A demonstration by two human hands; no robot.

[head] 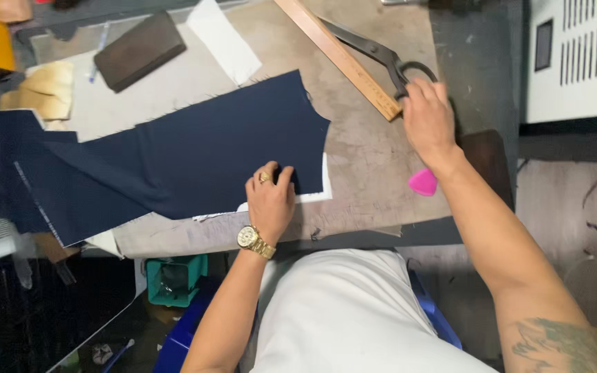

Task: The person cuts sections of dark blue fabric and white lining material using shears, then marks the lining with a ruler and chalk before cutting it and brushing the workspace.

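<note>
With the left hand [271, 200] flat on the navy cloth [195, 155], the right hand [428, 119] grips black shears [374, 52] beside it; loosening pressure could shift the cloth.

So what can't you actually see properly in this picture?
Head view only:
- Scissors: handles covered by the right hand; blade tips hidden behind the wooden ruler.
- White paper: mostly under the navy cloth.
- Left hand: fingertips curl out of sight on the cloth.
- Cloth's left end: cut off by the frame.

Scissors' [374, 52] handle perhaps under hand [428, 121]
</note>
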